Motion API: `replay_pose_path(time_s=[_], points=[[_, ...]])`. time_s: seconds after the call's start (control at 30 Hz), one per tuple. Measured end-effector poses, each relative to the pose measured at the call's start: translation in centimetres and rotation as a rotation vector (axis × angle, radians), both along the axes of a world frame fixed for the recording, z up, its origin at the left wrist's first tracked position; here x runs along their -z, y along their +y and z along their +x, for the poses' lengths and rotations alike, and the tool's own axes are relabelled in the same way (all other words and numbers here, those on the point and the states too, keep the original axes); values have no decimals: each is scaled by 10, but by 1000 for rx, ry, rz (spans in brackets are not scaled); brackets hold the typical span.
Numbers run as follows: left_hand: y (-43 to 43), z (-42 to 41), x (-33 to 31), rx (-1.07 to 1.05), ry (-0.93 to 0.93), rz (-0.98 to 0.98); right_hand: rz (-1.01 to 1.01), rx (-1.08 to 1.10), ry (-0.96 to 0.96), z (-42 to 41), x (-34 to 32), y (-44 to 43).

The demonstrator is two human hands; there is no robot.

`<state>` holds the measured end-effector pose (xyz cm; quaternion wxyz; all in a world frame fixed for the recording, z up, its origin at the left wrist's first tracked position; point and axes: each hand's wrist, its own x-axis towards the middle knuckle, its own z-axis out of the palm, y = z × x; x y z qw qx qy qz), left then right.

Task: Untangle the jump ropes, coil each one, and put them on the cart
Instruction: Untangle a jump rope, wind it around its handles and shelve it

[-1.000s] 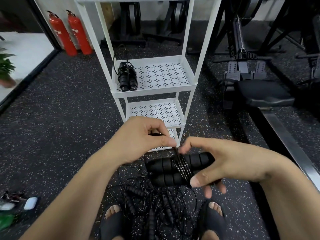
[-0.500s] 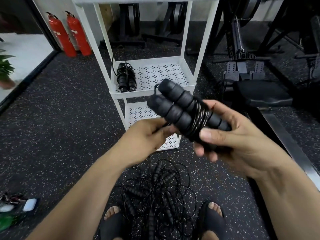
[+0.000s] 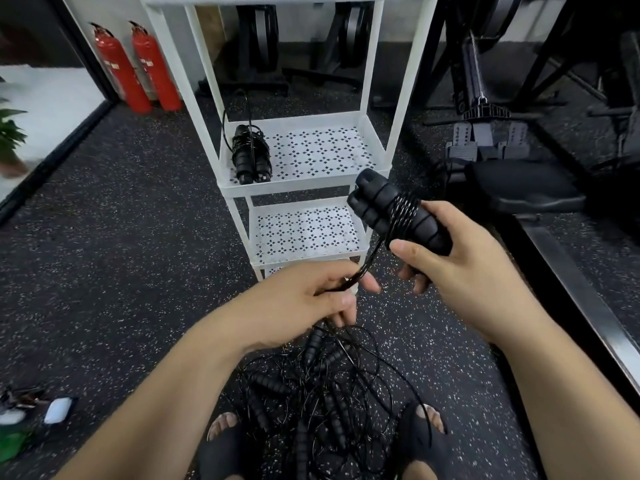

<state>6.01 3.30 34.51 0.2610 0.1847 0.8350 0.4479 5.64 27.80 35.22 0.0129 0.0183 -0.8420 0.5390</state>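
Gripping handles (image 3: 375, 199) in right hand (image 3: 460, 271), pinching cord tail (image 3: 372, 259) in left hand (image 3: 304, 299): pull taut, tuck end in snugly.

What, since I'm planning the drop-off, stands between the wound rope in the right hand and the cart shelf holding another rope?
Nothing visible: the wound rope is near that shelf's front right corner. Only its loose cord runs to the left hand, which pinches it.
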Motion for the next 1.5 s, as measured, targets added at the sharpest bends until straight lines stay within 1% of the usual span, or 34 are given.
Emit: replay_pose_path(time_s=[0.07, 0.1, 0.17, 0.23, 0.3, 0.4, 0.5, 0.57, 0.63, 0.7, 0.77, 0.8, 0.87, 0.93, 1.0, 1.07, 1.2, 1.27, 1.43, 1.5], points=[[-4, -3, -2, -17, 20, 12, 61, -4, -5, -1, 2, 2], [-6, -5, -4, -29, 42, 8, 128, -13, -10, -1, 4, 4], [-10, -9, -6, -77, 121, -5, 221, -78, -75, -2, 1, 3], [-15, -11, -8, -135, 206, -7, 143, -179, -212, -1, -4, 0], [-17, -10, -7, -161, 231, 23, 56, -302, -352, 3, -10, -3], [-21, -10, -7, -153, 223, 49, 44, -507, -474, 8, -18, -5], [-28, -14, -9, -179, 178, 148, 23, -664, -566, 14, -32, -2], [-32, -16, -8, -176, 154, 207, -12, -744, -603, 17, -41, 0], [-34, -15, -11, -157, 130, 283, -74, -810, -591, 18, -46, 3], [-38, -17, -15, -135, 93, 343, -184, -873, -567, 19, -47, 6], [-44, -22, -15, -134, 45, 351, -342, -905, -544, 22, -45, 5], [-46, -26, -11, -130, 53, 321, -424, -903, -531, 24, -45, 5], [-47, -32, 1, -135, 132, 223, -566, -855, -484, 25, -43, 3], [-43, -30, 9, -167, 150, 190, -644, -742, -411, 23, -39, 0], [-37, -25, 9, -157, 118, 173, -684, -610, -366, 21, -34, -7], [-27, -20, 9, -110, 130, 109, -679, -536, -354, 21, -27, -18], [-12, -17, 24, -117, 224, 4, -513, -432, -304, 23, -19, -36], [-6, -14, 28, -86, 240, -8, -461, -370, -266, 22, -16, -39], [5, -14, 29, -73, 199, 6, -543, -216, -136, 23, -7, -42], [9, -12, 30, -55, 220, -9, -607, -144, -82, 22, -8, -41]])
